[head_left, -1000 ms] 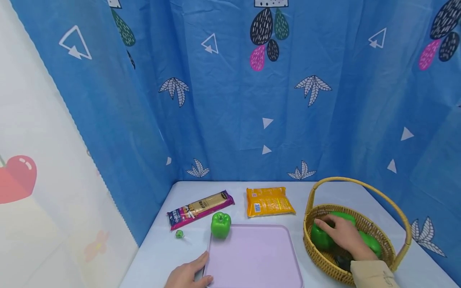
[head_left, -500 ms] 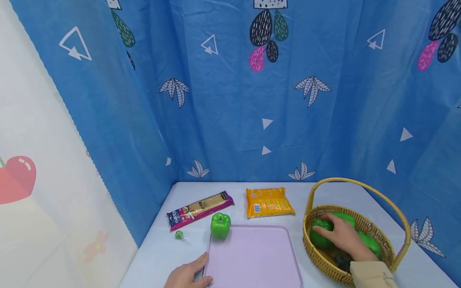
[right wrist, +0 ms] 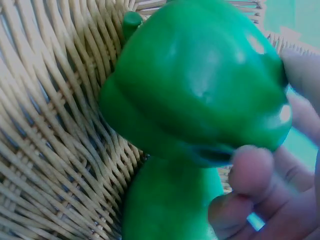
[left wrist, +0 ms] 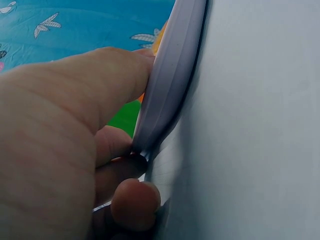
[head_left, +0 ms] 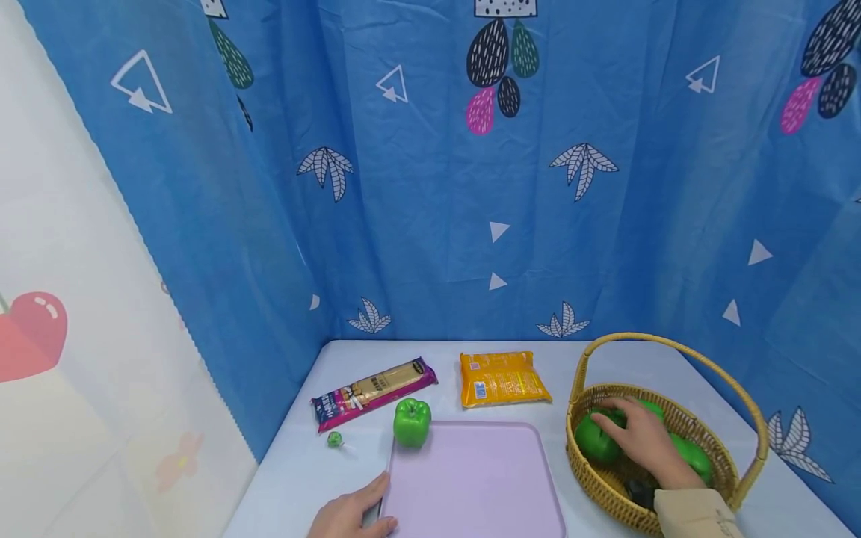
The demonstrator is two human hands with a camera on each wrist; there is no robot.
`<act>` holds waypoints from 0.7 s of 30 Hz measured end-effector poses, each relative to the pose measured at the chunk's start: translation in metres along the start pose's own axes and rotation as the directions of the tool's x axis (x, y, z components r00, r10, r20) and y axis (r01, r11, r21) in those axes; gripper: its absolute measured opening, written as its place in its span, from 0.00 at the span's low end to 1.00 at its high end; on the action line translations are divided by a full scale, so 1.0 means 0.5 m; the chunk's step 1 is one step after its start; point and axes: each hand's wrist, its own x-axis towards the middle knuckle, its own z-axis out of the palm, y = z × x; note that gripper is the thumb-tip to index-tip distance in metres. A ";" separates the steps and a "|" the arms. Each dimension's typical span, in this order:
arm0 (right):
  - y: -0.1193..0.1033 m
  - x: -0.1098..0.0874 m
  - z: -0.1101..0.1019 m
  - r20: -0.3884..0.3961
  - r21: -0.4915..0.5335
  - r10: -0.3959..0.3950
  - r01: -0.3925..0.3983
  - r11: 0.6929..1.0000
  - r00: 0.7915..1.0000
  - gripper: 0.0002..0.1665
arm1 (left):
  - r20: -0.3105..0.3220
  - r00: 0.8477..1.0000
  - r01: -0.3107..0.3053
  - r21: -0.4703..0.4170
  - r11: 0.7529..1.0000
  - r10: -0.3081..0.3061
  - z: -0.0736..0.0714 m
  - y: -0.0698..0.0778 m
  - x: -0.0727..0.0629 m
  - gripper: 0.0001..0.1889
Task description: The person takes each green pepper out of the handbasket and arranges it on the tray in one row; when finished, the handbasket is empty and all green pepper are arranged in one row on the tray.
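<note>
My right hand [head_left: 642, 437] reaches into the wicker basket [head_left: 595, 486]. Thumb and fingers stand spread at a green bell pepper [head_left: 597, 441] by the left wall. In the right wrist view this bell pepper [right wrist: 195, 85] lies over another green one [right wrist: 170, 200], with loosely bent fingers [right wrist: 252, 167] right at its end. My left hand [head_left: 350, 508] holds the left edge of the lilac tray [head_left: 477, 478]. Up close, the left hand [left wrist: 75, 115] has the rim [left wrist: 172, 75] between its digits, some of them hidden. Another green bell pepper [head_left: 412, 422] stands at the tray's back left corner.
Behind the tray lie an orange packet [head_left: 503, 379] and a long purple noodle packet [head_left: 374, 392]. A small green wrapped piece [head_left: 335, 438] lies left of the tray. The basket's tall handle [head_left: 699, 355] arches over its right side. A blue curtain [head_left: 444, 224] hangs behind the table.
In the basket, the pepper under my right hand has shifted slightly left against the wall. The right thumb has drawn back from it a little. The left hand and tray have stayed put.
</note>
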 end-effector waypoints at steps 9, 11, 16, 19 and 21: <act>-0.011 -0.005 -0.005 -0.002 -0.073 -0.047 0.047 0.996 0.999 0.21 | 0.004 1.000 0.001 0.002 1.000 -0.001 0.001 0.001 -0.002 0.48; -0.011 -0.004 -0.006 0.035 -0.095 -0.028 0.031 0.995 0.999 0.28 | 0.003 1.000 0.004 0.002 1.000 -0.004 0.002 0.001 -0.002 0.48; -0.006 0.000 -0.007 0.120 -0.142 0.001 0.016 0.990 0.993 0.54 | -0.006 1.000 0.005 0.006 1.000 -0.005 0.002 0.002 -0.001 0.47; -0.002 0.001 -0.005 0.162 -0.130 0.021 0.000 0.991 0.987 0.58 | -0.007 1.000 0.006 0.014 1.000 -0.005 0.002 0.002 -0.001 0.47; 0.001 0.002 -0.004 0.174 -0.120 0.022 -0.001 0.993 0.985 0.57 | -0.005 1.000 0.008 0.017 1.000 -0.008 0.003 0.002 -0.001 0.47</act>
